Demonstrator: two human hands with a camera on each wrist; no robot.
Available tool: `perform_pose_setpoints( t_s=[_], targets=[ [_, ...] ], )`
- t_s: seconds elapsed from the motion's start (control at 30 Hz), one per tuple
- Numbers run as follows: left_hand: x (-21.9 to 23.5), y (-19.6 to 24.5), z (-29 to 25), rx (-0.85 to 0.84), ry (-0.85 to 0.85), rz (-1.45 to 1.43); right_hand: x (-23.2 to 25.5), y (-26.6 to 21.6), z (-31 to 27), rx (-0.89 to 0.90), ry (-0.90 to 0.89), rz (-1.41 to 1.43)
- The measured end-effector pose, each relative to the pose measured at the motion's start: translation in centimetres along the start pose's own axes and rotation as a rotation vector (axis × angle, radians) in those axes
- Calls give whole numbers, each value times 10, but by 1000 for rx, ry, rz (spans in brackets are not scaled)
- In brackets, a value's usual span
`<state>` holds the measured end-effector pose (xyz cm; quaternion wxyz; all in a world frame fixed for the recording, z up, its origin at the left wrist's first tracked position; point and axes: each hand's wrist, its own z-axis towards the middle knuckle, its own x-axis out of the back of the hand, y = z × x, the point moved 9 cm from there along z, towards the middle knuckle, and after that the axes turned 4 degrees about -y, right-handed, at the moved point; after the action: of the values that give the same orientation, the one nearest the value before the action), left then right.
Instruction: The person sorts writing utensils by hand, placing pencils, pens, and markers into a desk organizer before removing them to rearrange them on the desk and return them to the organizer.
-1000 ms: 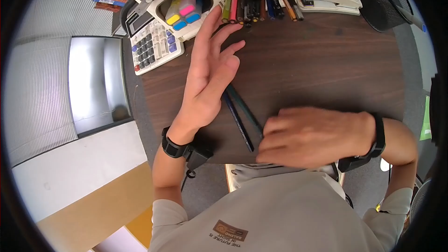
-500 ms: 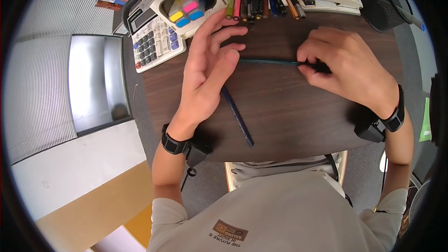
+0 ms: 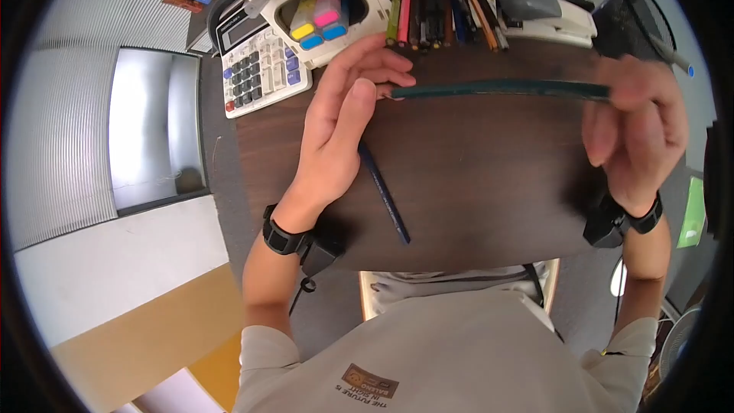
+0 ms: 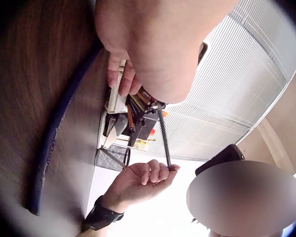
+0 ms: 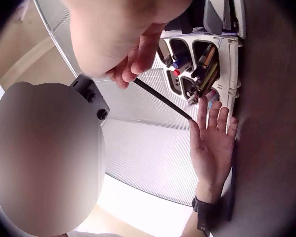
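Observation:
My right hand (image 3: 646, 122) pinches one end of a dark green pencil (image 3: 497, 89) between thumb and fingers, above the right side of the desk. The pencil spans level across the head view, its other end right at the thumb tip of my left hand (image 3: 332, 122). That left hand stands on edge on the desk, palm facing right, its fingers extended and spread, as the right wrist view shows of the left hand (image 5: 214, 148). Beside the left palm's heel a dark blue pencil (image 3: 384, 195) lies slanted on the desk, also close up in the left wrist view.
A white organizer (image 3: 375, 11) at the back holds highlighters (image 3: 319, 19) and several coloured pencils (image 3: 436, 19). A calculator (image 3: 264, 73) lies left of it. To the right are a grey and white stapler (image 3: 547, 15) and a black mesh pen cup (image 3: 642, 27).
My right hand picked up the green pencil from beside the blue one, then moved right and turned with it. The left hand stays nearly in place; the blue pencil stays on the desk.

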<state>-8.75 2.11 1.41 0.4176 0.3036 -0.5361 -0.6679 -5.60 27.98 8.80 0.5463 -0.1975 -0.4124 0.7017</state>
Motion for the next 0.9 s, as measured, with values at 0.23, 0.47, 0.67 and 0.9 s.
perform_pose_setpoints(
  t_s=[0.23, 0.47, 0.67, 0.9],
  targets=[
    [-2, 1, -1, 24, -6, -49, 20, -3, -13, 38, 150, 116],
    [-4, 1, -3, 38, -16, -58, -3, 13, -1, -137, 115, -40],
    [-7, 4, -4, 40, -47, 3, -22, 40, 3, -359, 47, -4],
    [-7, 7, -4, 41, -44, -15, -30, 38, 7, -354, 38, 32]
  ],
)
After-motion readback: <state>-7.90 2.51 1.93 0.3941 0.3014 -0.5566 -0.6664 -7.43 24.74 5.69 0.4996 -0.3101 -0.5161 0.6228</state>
